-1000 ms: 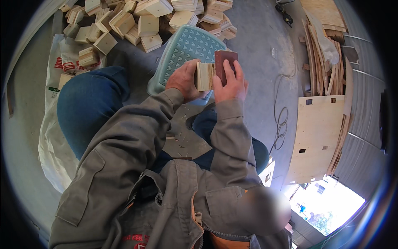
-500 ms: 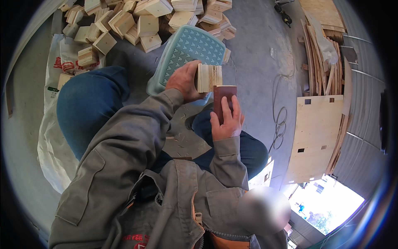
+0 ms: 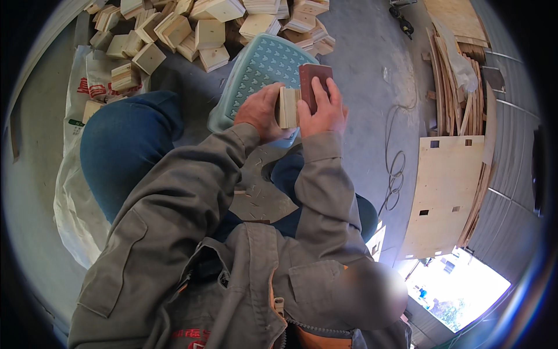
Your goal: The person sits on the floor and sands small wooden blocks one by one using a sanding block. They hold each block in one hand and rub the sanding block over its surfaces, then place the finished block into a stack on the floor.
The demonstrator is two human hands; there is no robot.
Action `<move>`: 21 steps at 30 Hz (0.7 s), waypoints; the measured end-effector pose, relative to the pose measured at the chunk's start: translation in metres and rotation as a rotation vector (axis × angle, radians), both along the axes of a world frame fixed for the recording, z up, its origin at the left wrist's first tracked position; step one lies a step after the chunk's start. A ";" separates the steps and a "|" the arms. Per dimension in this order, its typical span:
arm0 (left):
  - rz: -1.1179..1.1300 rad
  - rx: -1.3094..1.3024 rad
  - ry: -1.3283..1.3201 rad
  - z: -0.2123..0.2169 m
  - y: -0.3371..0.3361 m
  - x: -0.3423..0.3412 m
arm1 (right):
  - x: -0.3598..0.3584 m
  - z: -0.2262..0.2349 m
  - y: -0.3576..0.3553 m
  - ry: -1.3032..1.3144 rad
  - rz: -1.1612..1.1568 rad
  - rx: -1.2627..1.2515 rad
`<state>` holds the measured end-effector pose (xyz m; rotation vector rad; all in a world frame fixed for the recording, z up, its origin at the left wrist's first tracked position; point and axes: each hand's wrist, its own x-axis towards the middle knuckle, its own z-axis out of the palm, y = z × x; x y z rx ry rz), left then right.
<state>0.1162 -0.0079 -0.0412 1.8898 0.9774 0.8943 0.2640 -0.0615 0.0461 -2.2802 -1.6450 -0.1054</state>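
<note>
My left hand (image 3: pixel 259 113) is closed around a pale plywood block (image 3: pixel 288 108), holding it over the near edge of a light blue-green plastic stool (image 3: pixel 238 87). In my right hand (image 3: pixel 325 111) is a flat reddish-brown sanding block (image 3: pixel 314 72), gripped with the fingers spread across its face. One long side of the sanding block lies against the right side of the plywood block. My right hand hides the lower part of the sanding block. Layered edges show on the plywood block.
Several loose plywood blocks (image 3: pixel 209 35) are heaped beyond the stool. A white plastic sack (image 3: pixel 75 192) lies at the left beside my knee. Along the right, a thin cable (image 3: pixel 390 174) coils on the floor near leaning plywood sheets (image 3: pixel 447 186) and stacked boards (image 3: pixel 459 87).
My right hand has slid the sanding block away from me, along the plywood block's right side. My left hand and the plywood block have stayed almost in place.
</note>
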 end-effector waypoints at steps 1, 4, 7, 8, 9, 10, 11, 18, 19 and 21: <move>0.003 0.000 0.001 0.000 0.000 0.000 | -0.002 0.003 0.006 0.010 -0.015 -0.024; 0.003 0.005 0.006 -0.001 0.000 -0.001 | -0.003 0.001 0.001 -0.012 0.007 -0.007; -0.005 0.017 0.000 -0.003 -0.001 -0.001 | -0.004 0.002 -0.027 0.003 0.036 0.014; -0.006 0.020 -0.012 -0.004 0.000 0.001 | -0.006 0.005 -0.040 0.016 0.042 0.011; -0.008 0.022 -0.024 -0.006 0.000 0.002 | -0.009 0.007 -0.054 0.028 0.035 -0.005; -0.003 0.034 -0.026 -0.007 0.000 0.002 | -0.012 0.008 -0.069 0.041 0.034 -0.019; -0.005 0.045 -0.029 -0.007 0.000 0.001 | -0.014 0.009 -0.083 0.054 0.025 -0.035; -0.016 0.053 -0.039 -0.009 0.001 0.002 | -0.019 0.014 -0.114 0.068 0.025 -0.019; -0.011 0.063 -0.041 -0.008 0.001 0.002 | -0.018 0.014 -0.111 0.064 0.027 -0.015; 0.002 0.082 -0.043 -0.008 0.001 0.001 | -0.014 0.012 -0.098 0.057 0.036 -0.009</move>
